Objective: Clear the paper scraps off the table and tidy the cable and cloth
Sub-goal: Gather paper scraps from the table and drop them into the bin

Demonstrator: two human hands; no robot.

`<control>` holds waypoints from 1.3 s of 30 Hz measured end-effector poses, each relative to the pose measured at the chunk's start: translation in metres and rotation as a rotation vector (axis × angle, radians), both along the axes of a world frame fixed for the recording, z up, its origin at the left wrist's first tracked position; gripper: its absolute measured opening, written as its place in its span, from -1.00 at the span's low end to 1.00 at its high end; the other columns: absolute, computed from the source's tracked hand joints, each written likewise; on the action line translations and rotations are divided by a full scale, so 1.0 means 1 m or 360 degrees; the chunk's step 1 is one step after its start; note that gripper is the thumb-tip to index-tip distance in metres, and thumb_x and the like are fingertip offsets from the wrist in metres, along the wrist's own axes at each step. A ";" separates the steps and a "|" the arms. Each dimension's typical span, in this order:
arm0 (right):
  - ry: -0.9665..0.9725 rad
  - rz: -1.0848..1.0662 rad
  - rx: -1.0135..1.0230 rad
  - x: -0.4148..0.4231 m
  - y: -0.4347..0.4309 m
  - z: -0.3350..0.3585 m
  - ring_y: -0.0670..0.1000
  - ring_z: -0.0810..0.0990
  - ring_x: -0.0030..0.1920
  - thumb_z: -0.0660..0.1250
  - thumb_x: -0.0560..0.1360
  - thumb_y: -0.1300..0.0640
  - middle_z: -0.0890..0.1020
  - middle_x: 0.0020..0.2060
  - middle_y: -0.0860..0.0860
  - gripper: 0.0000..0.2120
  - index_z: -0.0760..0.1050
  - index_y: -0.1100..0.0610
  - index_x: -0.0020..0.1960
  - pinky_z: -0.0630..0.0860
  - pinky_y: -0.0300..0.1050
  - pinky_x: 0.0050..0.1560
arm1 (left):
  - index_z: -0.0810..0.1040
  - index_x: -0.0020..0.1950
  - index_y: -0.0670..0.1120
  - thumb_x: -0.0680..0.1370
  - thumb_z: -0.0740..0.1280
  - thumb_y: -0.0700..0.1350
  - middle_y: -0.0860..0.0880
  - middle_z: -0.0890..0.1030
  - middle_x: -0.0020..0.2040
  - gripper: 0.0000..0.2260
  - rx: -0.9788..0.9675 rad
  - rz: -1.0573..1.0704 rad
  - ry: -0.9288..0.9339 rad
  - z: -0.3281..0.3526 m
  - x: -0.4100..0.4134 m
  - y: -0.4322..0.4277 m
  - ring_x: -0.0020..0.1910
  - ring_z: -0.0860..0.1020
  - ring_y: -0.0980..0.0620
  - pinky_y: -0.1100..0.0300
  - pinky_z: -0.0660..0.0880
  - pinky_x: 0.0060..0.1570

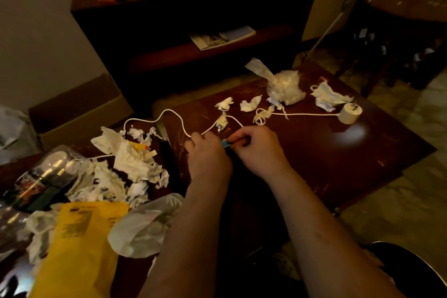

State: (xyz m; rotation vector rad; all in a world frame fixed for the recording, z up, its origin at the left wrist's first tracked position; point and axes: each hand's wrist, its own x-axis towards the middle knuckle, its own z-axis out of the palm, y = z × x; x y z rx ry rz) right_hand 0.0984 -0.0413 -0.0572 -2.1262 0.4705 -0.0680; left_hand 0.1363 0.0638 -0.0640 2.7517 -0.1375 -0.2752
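**Open room on the right, clutter at the far edge and the left**

The tabletop (338, 164) lies bare from just beside the right hand (256, 147) out to its right edge and near-right corner, so a hand could pass there. Along the far edge stands a row of obstacles: two paper scraps (225, 103), a knotted plastic bag (285, 89), a crumpled cloth (329, 97) and a round white block (349, 113). The cable (169, 112) runs in front of them and loops just beyond the left hand (208, 152). On the left, a heap of scraps (135, 164), a yellow envelope (77, 244) and a white bag (142, 222) crowd the adjoining surface. The hands meet mid-tabletop, gripping a small blue piece (226, 144) between them.
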 end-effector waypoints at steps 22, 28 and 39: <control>-0.0131 -0.0466 0.0416 -0.152 -0.158 0.020 0.05 0.64 -0.33 0.49 0.50 0.17 0.73 -0.23 0.16 -0.88 0.67 0.19 0.00 0.53 -0.16 -0.39 | 0.66 0.15 0.10 0.54 0.44 -0.08 0.07 0.69 -0.05 -0.80 -0.0463 -0.1052 -0.0015 0.020 -0.093 -0.132 -0.04 0.63 0.08 0.09 0.56 0.05; 0.0264 -0.0807 0.0380 -0.274 -0.222 -0.003 -0.01 0.55 -0.50 0.41 0.42 0.44 0.58 -0.39 0.17 -0.81 0.53 0.19 -0.24 0.57 -0.07 -0.33 | 0.66 0.11 0.06 0.45 0.52 0.00 0.04 0.70 0.00 -0.75 -0.0196 -0.1704 0.0307 -0.003 -0.175 -0.228 -0.01 0.65 0.06 0.02 0.60 0.07; 0.1542 -0.0437 0.0464 -0.337 -0.277 -0.073 0.13 0.56 -0.09 0.29 0.62 0.25 0.58 -0.05 0.22 -0.88 0.56 0.28 0.08 0.51 -0.01 0.04 | 0.61 0.14 -0.10 0.50 0.47 -0.09 -0.11 0.66 0.06 -0.76 0.0520 -0.2242 0.0645 -0.061 -0.256 -0.290 0.04 0.63 -0.10 0.14 0.49 -0.11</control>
